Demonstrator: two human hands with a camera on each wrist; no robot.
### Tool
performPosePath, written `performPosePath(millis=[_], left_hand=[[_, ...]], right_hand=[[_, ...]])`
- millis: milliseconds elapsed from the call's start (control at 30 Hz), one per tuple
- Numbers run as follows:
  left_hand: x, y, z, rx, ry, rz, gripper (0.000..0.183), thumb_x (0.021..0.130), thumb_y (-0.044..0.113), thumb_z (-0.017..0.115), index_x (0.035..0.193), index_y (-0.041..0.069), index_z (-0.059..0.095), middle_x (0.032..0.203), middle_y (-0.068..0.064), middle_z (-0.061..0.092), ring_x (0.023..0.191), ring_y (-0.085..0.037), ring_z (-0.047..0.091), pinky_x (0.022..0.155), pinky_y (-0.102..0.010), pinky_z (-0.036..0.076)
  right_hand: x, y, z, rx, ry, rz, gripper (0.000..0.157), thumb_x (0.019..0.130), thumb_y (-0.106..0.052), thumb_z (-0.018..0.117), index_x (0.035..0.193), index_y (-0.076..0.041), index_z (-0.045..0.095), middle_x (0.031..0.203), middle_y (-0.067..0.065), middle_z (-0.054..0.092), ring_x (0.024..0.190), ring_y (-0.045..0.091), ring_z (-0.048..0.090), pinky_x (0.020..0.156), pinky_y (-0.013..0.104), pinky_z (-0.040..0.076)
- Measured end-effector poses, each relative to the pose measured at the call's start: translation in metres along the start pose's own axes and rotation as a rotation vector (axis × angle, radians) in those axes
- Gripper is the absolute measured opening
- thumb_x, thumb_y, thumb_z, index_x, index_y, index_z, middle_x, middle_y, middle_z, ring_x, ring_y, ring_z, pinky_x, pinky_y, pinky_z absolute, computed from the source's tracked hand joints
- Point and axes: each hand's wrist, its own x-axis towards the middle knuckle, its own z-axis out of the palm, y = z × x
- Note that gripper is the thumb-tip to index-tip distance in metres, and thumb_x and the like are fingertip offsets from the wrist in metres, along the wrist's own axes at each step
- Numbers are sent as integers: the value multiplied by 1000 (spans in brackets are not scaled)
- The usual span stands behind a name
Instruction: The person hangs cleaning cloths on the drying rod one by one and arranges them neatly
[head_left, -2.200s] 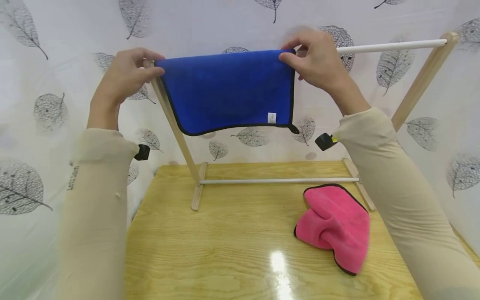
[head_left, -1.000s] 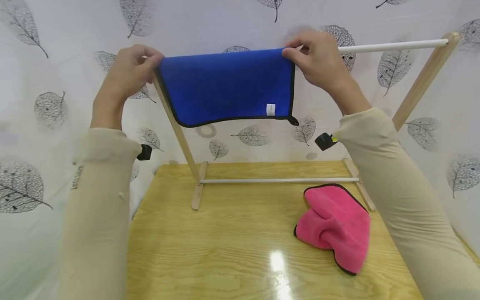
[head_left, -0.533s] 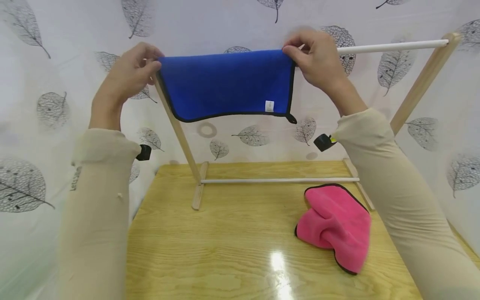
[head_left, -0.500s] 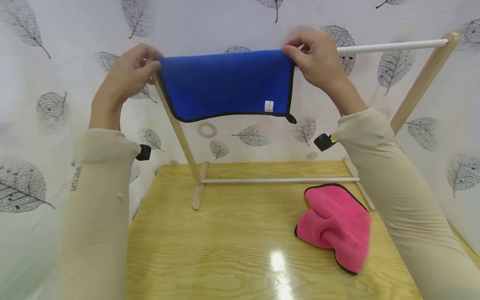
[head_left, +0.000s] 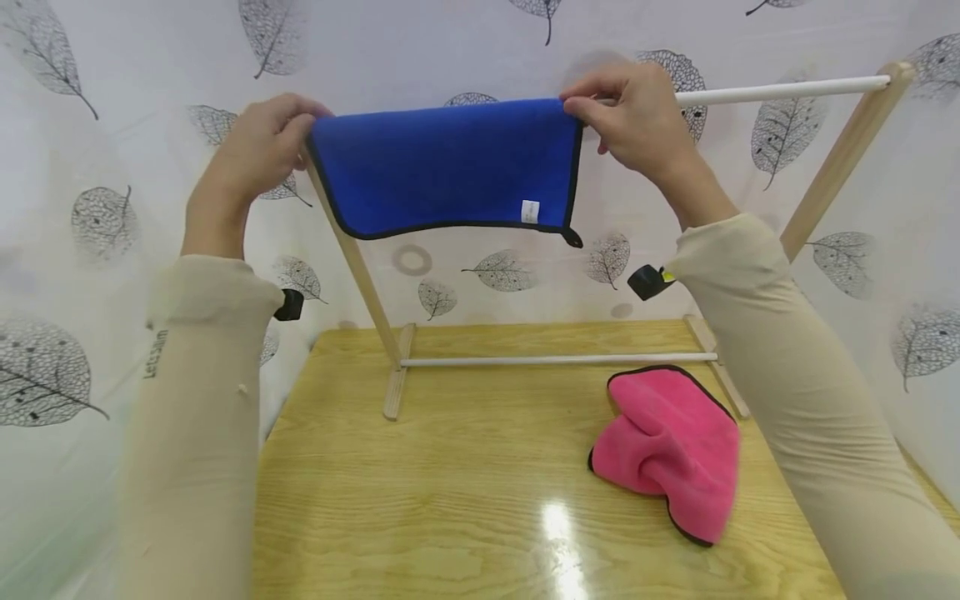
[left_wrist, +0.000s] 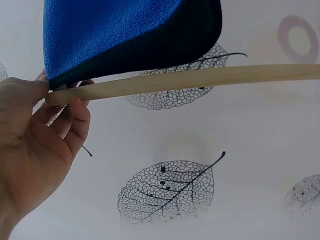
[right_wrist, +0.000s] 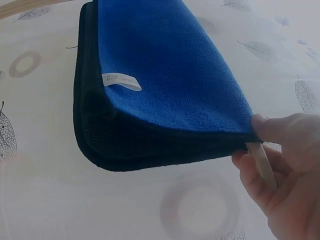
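Observation:
A blue towel (head_left: 450, 171) with black edging and a small white label hangs folded over the white top rail (head_left: 780, 92) of a wooden rack. My left hand (head_left: 251, 154) pinches its upper left corner beside the rack's left post (head_left: 352, 267); in the left wrist view that hand (left_wrist: 45, 130) has its fingers around the post's top end. At the upper right corner, my right hand (head_left: 637, 121) pinches the towel between thumb and fingers. The right wrist view shows the towel's (right_wrist: 165, 65) two layers draped over the rail, which runs on into the right hand (right_wrist: 285, 160).
A crumpled pink towel (head_left: 675, 450) with black edging lies on the wooden table (head_left: 420, 500), by the rack's right foot. The rack's lower white rail (head_left: 555, 361) crosses near the table's back edge. Behind is a leaf-patterned curtain (head_left: 502, 292).
The towel's front lower edge has risen, and its right edge has shifted slightly left along the rail. Both hands stay at the upper corners. The pink towel has not moved.

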Motion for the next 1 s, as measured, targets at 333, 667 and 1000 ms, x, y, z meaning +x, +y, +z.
performPosePath(millis=[333,667,1000], left_hand=[[-3,-3,-2,-81,-19,-39,51,112,39,38,153,12,51,122,-7,61,95,-16,56,95,-39,43],[-5,-2,-5,-58,-64,-20,50,113,33,34,154,7,45,119,-7,58,100,-19,51,91,-34,40],[-7,-3,-5,-98,-107,-43,50,113,31,27,154,7,41,128,-10,54,112,-28,50,101,-43,38]], right_hand=[[0,0,1,25,12,22,16,97,-7,72,109,2,78,95,0,71,61,6,62,52,13,46],[-2,2,-3,26,-20,5,20,100,-11,68,112,3,76,96,-2,69,62,7,61,55,15,48],[-2,3,-3,37,-28,0,16,95,-3,73,110,4,75,95,-6,67,67,8,61,59,15,50]])
